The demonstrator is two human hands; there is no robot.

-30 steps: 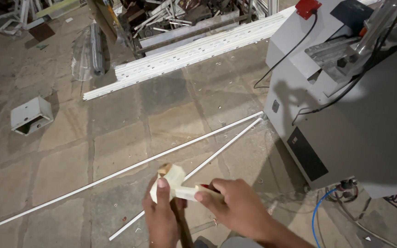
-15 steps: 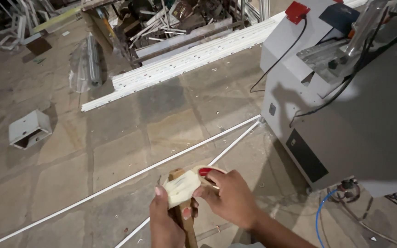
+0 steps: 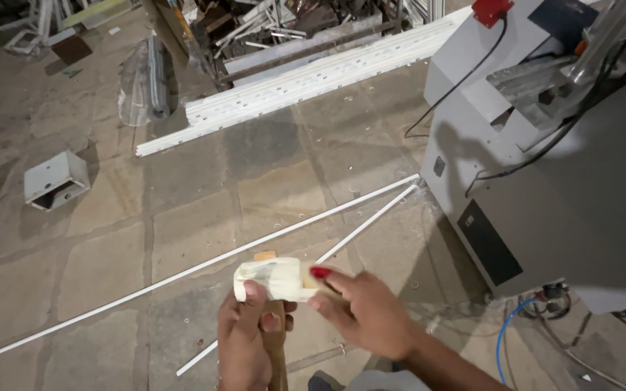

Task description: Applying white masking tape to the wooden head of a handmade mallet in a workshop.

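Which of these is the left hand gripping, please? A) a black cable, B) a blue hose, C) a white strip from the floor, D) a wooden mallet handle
D: the left hand is wrapped around the wooden handle of the mallet, while the right hand pinches its pale head; the white strips lie on the floor.

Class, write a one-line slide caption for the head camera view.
Left hand grips a wooden mallet handle while right hand touches its pale head above a stone floor.
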